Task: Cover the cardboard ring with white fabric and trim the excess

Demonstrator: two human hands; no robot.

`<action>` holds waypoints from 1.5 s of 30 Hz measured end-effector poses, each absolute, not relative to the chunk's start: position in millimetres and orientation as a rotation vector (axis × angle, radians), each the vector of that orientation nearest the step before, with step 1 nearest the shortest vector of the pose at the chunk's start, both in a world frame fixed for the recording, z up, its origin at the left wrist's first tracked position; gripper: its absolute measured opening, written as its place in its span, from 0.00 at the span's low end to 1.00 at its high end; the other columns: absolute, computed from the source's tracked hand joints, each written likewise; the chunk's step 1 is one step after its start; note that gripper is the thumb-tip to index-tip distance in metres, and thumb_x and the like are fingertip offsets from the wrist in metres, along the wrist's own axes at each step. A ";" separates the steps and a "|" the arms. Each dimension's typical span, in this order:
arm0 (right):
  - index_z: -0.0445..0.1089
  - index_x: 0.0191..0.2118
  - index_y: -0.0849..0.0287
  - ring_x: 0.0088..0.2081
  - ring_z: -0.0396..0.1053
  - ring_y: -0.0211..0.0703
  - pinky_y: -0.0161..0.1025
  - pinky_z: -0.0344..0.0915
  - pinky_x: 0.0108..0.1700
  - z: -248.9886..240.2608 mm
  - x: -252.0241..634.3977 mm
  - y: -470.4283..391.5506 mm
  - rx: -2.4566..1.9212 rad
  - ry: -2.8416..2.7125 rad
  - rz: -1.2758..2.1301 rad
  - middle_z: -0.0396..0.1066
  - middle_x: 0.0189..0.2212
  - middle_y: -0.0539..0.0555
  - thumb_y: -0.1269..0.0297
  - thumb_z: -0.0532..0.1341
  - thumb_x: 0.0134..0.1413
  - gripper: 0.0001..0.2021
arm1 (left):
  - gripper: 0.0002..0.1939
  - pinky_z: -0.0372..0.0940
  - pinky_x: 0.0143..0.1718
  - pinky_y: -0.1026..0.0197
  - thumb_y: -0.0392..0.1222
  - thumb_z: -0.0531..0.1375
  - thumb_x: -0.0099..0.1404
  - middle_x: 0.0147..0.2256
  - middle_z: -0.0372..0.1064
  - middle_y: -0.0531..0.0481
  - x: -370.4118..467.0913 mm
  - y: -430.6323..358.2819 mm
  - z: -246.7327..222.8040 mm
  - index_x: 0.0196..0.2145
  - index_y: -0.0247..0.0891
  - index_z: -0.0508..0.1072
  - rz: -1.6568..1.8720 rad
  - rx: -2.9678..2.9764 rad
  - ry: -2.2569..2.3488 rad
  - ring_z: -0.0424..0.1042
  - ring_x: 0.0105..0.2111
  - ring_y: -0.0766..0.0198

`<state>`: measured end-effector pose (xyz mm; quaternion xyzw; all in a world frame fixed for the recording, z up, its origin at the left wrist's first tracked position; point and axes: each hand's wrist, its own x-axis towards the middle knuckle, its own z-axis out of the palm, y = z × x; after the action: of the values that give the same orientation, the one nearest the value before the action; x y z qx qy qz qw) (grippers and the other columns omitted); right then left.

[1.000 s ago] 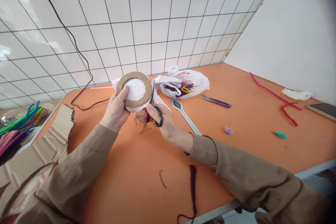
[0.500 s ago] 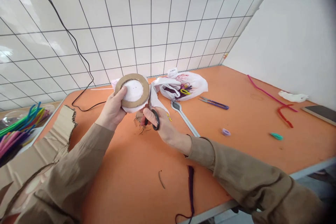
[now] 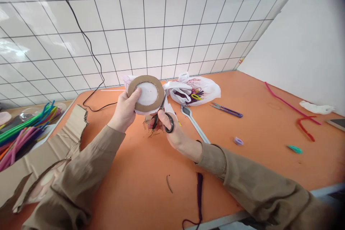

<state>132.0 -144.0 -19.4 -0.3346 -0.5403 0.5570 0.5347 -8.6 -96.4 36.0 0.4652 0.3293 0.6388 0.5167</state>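
Observation:
My left hand [image 3: 126, 109] grips a cardboard ring [image 3: 159, 97] together with white paper or cloth [image 3: 149, 95] that shows through its hole and sticks out past its edge. The thumb lies across the ring's front; the other fingers are hidden behind it. In my right hand [image 3: 175, 134] is a pair of scissors [image 3: 169, 124] with black handles, thumb and fingers through the loops. The blades point up along the ring's lower right edge, at the white sheet. Beneath, small brown scraps [image 3: 152, 131] lie on the orange table [image 3: 129, 187].
Behind my hands lies a white plastic bag [image 3: 207, 88] holding coloured threads. Thread snips [image 3: 228, 110], a purple ring [image 3: 238, 141], a green clip-like piece [image 3: 295, 149] and pipe cleaners [image 3: 304, 125] lie right. Torn cardboard [image 3: 64, 133] is left; a dark tassel [image 3: 199, 197] lies in front.
The whole view has shifted, so things appear farther right. My hands keep the ring and scissors, and the blades stay at the ring's right edge, their handles now slightly more apart.

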 end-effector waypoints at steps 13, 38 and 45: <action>0.69 0.25 0.60 0.28 0.68 0.39 0.37 0.62 0.32 -8.8 127.8 -156.3 -0.776 -1.327 1.316 0.71 0.24 0.53 0.35 0.57 0.52 0.28 | 0.13 0.74 0.41 0.57 0.43 0.63 0.63 0.47 0.76 0.41 -24.2 -87.5 35.8 0.44 0.36 0.77 1.288 0.888 0.866 0.74 0.46 0.53; 0.64 0.21 0.58 0.29 0.63 0.39 0.39 0.61 0.35 -4.9 131.1 -151.9 -0.973 -1.414 1.147 0.68 0.23 0.53 0.36 0.54 0.54 0.28 | 0.08 0.73 0.44 0.53 0.41 0.64 0.61 0.39 0.78 0.42 -13.2 -99.3 39.9 0.37 0.34 0.77 1.435 0.905 0.938 0.75 0.45 0.50; 0.64 0.22 0.58 0.30 0.65 0.41 0.38 0.62 0.33 0.4 131.8 -154.8 -0.989 -1.392 1.213 0.68 0.23 0.53 0.34 0.56 0.51 0.29 | 0.08 0.72 0.45 0.54 0.40 0.64 0.61 0.37 0.78 0.42 -11.1 -105.5 44.6 0.37 0.33 0.77 1.433 0.895 0.945 0.76 0.43 0.52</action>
<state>131.8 -154.8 0.4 -0.4088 -0.5755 0.5017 0.4999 -11.1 -105.5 44.6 0.3808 0.4019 0.6096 0.5672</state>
